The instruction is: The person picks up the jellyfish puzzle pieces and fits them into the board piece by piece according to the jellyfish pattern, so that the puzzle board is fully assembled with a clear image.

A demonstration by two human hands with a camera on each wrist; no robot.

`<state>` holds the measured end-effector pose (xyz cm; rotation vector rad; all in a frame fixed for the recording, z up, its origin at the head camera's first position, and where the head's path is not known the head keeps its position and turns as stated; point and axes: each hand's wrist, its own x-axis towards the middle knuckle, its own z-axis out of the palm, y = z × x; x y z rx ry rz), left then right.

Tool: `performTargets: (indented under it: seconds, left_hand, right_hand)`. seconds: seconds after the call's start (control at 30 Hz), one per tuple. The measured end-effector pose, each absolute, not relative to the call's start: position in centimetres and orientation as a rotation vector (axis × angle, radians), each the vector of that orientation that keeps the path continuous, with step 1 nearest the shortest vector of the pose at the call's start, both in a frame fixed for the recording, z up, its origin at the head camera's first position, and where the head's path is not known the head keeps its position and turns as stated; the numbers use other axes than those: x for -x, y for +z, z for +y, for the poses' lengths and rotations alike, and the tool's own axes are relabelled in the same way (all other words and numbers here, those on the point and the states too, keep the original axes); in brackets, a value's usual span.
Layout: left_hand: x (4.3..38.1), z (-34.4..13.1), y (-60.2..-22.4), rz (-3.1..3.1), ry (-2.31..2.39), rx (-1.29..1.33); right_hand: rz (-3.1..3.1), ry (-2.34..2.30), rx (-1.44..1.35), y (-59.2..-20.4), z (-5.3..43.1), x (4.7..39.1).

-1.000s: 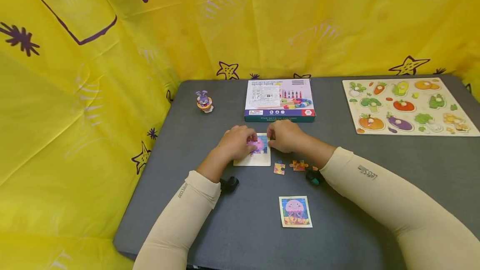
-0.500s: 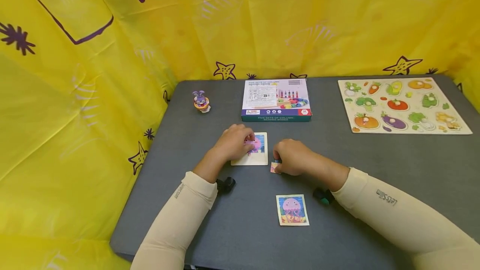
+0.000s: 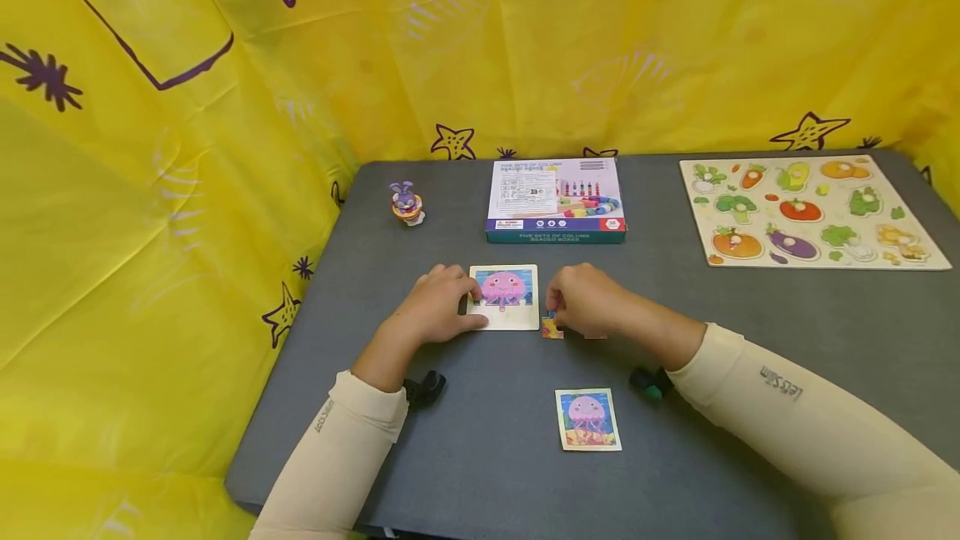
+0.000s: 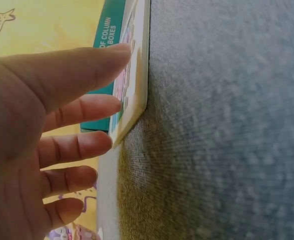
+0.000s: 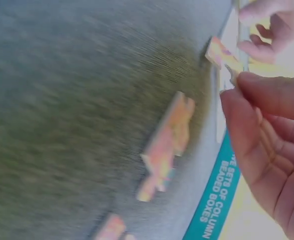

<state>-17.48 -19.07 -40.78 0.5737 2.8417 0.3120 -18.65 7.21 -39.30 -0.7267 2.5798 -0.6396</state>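
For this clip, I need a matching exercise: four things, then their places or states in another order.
1. right hand
2. left hand
3. jellyfish card
4. vegetable board

A. far right of the table
B. at the left edge of the puzzle tray
C. pinching a puzzle piece
D. lying below the tray in the head view

Pairs: 1-C, 2-B, 3-D, 4-A

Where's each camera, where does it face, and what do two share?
Head: on the head, facing forward and down at the pale flat jellyfish puzzle board; left hand, right hand, beige sleeves show.
Left wrist: worn there, looking past the left hand at the board's edge; only that hand shows.
Right wrist: worn there, looking past the right hand at orange-pink puzzle pieces; left hand shows too.
Wrist views share the teal-sided cardboard box.
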Motion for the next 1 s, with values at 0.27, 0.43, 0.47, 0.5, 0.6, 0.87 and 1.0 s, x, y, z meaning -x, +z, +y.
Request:
performTargets:
  seconds: [0.27,0.43,0.47,0.5,0.6,0.87,1.0]
  left_hand:
    - [17.5,-19.4,-40.7,2.866,0.315,-0.560]
    - [17.5,-19.5,-40.5,2.848,0.338,-0.554]
    - [17.5,-19.6,-40.5,2.845,0.346,-0.554]
    - [17.5,-19.6,-40.5,2.844,0.355,-0.555]
    - [17.6,-19.6,-40.5,2.832,0.386,-0.542]
    - [18.1,-19.5,-40.8,2.826,0.406,-0.515]
    - [18.2,-19.6,-41.0,2.832,0.415,-0.500]
  right_hand:
    - [2.558,-0.803,0.780,-39.0,4.4,20.6]
    - [2.542,-0.835,0.758,-40.0,1.7,21.5]
    - [2.540,-0.836,0.759,-40.1,1.2,21.6]
    - [2.533,-0.839,0.756,-40.3,0.8,21.7]
    - [2.512,-0.849,0.770,-40.6,-0.1,21.7]
    - [2.548,-0.798,0.854,-41.3,-0.9,22.0]
    - [2.595,-0.750,0.793,-41.5,-1.3,22.6]
